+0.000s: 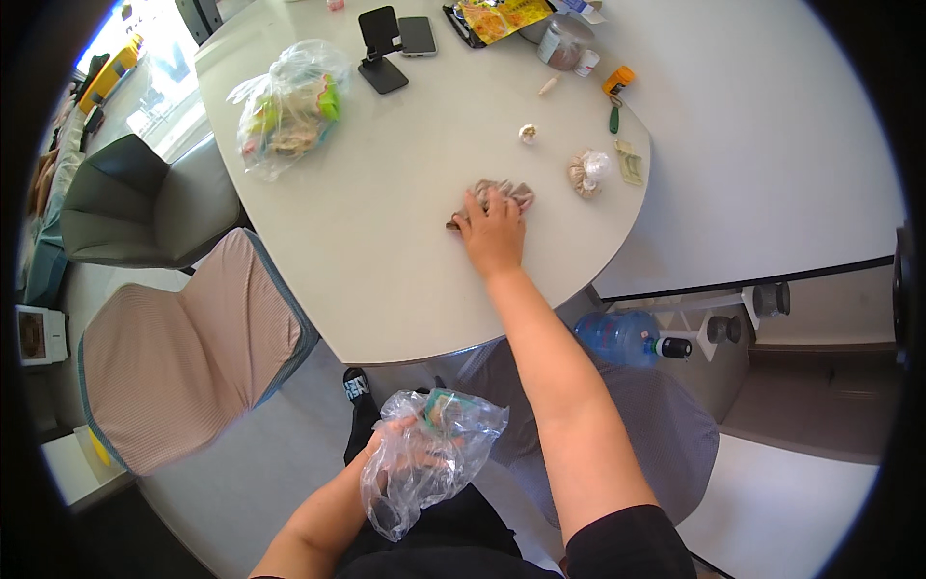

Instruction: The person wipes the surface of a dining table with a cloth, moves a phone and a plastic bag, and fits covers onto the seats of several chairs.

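Observation:
Below the table's front edge, my left hand (378, 439) is closed on a crumpled clear plastic bag (424, 478) with something green-edged inside. The bag covers part of my fingers. My right arm reaches over the table (386, 280), and my right hand (494, 236) presses down on a bunched brown and beige cloth (506, 191), fingers bent over it. Just beyond the cloth lies a small whitish bulb, perhaps garlic (528, 133). To the right of it sits a knotted plastic bag of small tan pieces (585, 174).
At the far left of the table rests a full plastic bag (289, 111). A phone stand (382, 53) and a phone (418, 37) stand behind. Jars, a yellow packet (502, 17) and an orange bottle (619, 79) line the far right. Chairs (193, 347) flank the left side.

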